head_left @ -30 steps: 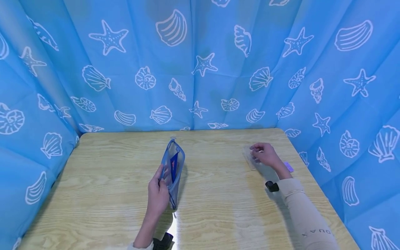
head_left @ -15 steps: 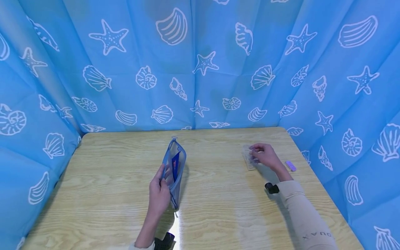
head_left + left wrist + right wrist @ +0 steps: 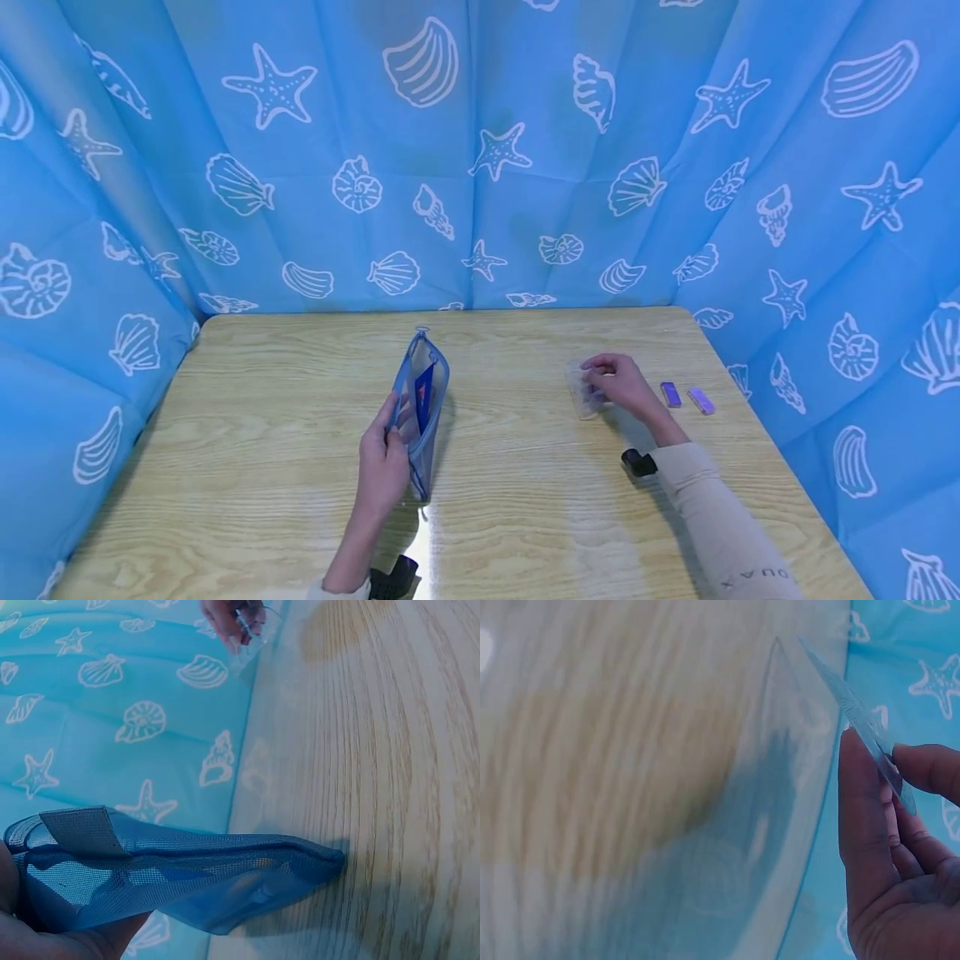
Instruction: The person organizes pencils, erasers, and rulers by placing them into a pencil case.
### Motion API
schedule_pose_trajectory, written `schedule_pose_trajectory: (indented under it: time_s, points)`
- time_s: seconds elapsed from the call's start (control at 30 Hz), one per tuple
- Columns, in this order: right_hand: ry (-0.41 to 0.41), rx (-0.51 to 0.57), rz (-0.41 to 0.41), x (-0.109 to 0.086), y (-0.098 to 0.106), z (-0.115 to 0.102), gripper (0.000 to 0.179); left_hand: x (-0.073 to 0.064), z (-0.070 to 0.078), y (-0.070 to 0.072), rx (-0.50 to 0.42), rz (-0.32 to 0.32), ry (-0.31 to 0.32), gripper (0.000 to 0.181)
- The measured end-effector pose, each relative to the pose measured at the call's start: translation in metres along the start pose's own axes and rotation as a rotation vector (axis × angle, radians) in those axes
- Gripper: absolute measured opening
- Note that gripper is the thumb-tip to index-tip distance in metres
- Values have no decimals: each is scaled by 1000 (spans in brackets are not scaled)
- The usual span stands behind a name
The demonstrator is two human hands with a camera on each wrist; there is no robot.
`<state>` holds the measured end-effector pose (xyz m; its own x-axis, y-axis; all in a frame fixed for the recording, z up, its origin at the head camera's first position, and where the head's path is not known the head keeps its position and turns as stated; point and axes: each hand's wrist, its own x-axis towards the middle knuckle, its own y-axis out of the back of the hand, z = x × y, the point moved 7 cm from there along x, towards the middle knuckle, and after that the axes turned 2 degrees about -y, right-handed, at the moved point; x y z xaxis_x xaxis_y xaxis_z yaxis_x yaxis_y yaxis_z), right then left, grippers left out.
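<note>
My left hand [image 3: 384,467] grips a blue mesh zip pouch [image 3: 424,467] by its side and holds it upright, its mouth parted. A dark blue flat piece with a red mark [image 3: 423,396] shows inside. In the left wrist view the pouch [image 3: 247,877] stretches from the fingers toward the wooden table. Over the right part of the table, my right hand [image 3: 618,383] pinches a thin, clear plastic piece [image 3: 581,392] between thumb and fingers. Seen edge-on in the right wrist view, this clear piece [image 3: 855,712] is flat and tilted, with faint markings.
Two small purple blocks [image 3: 671,394] lie side by side on the table near its right edge, beyond the right forearm. A blue curtain [image 3: 480,167] with white shells and starfish encloses the wooden table [image 3: 510,517] at the back and both sides.
My right hand has shifted a little left with the clear plastic piece, uncovering a second purple block behind the wrist. The left hand keeps its hold on the pouch, almost still.
</note>
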<state>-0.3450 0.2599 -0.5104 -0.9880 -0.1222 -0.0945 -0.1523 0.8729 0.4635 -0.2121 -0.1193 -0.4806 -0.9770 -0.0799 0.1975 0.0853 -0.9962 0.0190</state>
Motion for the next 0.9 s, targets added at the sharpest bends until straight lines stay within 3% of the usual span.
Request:
schedule_pose_trajectory:
  time_s: [0.33,0.9]
  points:
    - [4,23,-39,-3,-24,-8,29,1,0,1,10,-19,-22,56]
    - [46,96,-128,-13,-53,-45,33,3,-2,0,21,-12,-35,56]
